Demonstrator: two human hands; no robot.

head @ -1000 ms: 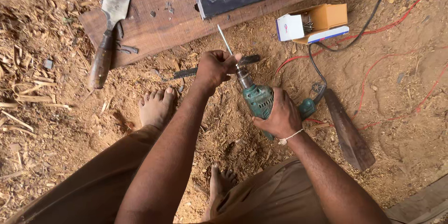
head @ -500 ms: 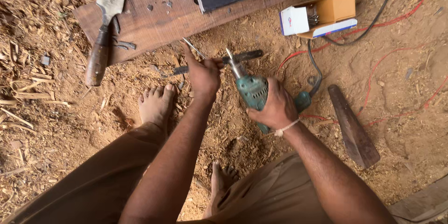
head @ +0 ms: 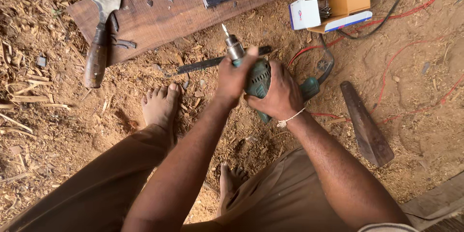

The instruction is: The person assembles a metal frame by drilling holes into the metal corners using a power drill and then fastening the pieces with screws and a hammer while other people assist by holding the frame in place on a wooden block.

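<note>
Both hands are clamped on the green drill (head: 258, 81): the left hand (head: 235, 74) wraps its front just behind the chuck (head: 234, 48), the right hand (head: 275, 91) grips the body. It hangs above bare sawdust ground, between the plank (head: 159, 19) ahead and the bare foot (head: 159, 106), with the cardboard box (head: 338, 7) well apart.

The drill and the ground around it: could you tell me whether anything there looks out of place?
Both hands, left and right, grip the drill. Oddly, bare feet rest on sawdust near a loose chisel and red wires.
</note>
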